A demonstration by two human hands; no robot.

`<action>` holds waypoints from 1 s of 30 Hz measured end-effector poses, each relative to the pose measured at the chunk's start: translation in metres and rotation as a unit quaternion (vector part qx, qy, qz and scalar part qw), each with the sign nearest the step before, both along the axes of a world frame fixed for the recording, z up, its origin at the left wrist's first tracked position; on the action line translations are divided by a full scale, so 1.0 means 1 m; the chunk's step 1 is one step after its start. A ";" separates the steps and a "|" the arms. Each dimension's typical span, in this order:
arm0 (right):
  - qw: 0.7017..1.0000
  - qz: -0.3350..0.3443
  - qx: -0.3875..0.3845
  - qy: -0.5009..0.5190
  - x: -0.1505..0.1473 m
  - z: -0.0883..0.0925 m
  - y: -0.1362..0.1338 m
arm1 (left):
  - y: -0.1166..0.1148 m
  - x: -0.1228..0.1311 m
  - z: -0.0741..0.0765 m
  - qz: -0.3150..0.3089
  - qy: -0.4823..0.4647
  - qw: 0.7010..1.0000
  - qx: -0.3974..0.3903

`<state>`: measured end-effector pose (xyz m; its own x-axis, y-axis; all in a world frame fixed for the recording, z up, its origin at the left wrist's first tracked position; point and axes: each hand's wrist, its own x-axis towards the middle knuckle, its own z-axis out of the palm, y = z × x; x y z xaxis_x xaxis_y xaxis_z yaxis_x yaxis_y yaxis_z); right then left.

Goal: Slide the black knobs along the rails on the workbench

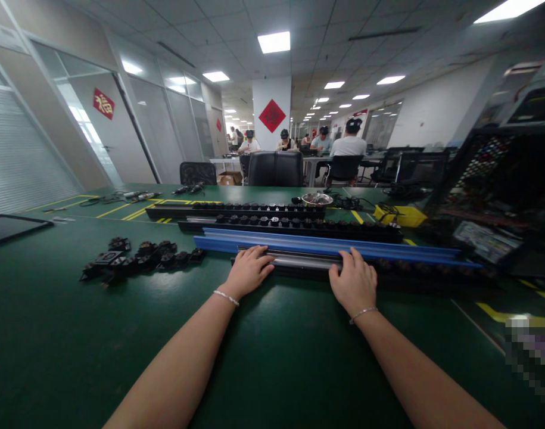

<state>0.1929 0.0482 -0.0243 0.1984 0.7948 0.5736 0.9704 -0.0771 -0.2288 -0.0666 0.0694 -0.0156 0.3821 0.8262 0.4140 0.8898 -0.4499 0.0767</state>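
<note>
A long black rail (305, 262) with a shiny silver strip lies crosswise in front of me on the green table. My left hand (249, 271) grips its left end, fingers bent over the top and thumb on the near side. Farther right on the same rail is my right hand (355, 280), its fingers curled over the top edge and its thumb at the front. Directly behind runs a long blue rail (326, 243). Beyond that lie two more black rails (201, 226) carrying rows of small black parts.
Loose black parts (142, 259) form a pile on the left. A metal bowl (317, 198) and a yellow bin (399, 215) stand toward the back right. Black equipment (500, 173) rises at right. A dark tray (13, 229) sits far left. People (348, 143) sit at distant tables.
</note>
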 end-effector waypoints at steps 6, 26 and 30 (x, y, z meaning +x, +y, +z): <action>1.000 0.013 0.000 0.016 -0.003 0.001 -0.001 | 0.000 0.000 0.000 -0.002 0.002 1.000 0.000; 1.000 -0.016 -0.021 0.014 -0.009 0.005 -0.006 | 0.001 0.000 0.000 -0.003 -0.003 1.000 0.001; 1.000 -0.016 -0.025 0.006 -0.009 0.005 -0.005 | 0.001 0.000 0.001 -0.005 -0.005 1.000 0.001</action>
